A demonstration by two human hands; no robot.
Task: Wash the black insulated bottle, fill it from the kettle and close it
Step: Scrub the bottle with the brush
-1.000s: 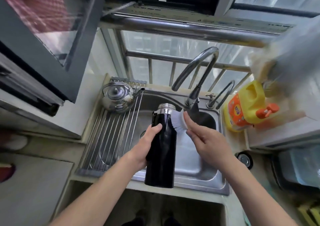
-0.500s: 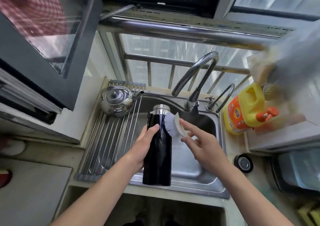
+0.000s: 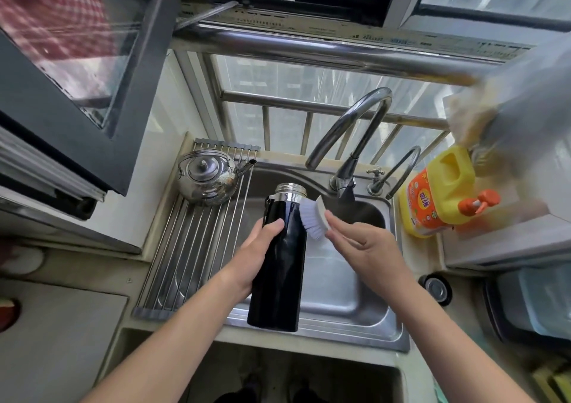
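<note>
Holding black bottle (image 3: 278, 266) upright, mouth toward tap (image 3: 350, 127), left fingers (image 3: 273, 226) wrapped round it, right fingers (image 3: 338, 222) pinching brush (image 3: 311, 218).

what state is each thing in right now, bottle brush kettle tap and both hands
black bottle, open, no lid, upright, held at the sink
brush, bristles against the bottle's upper side
kettle, lid on, standing on the rack
tap, no water seen running
left hand, grips the bottle
right hand, holds the brush

Black insulated bottle (image 3: 278, 266) upright over sink, uncapped; steel kettle (image 3: 207, 176) on rack
</note>
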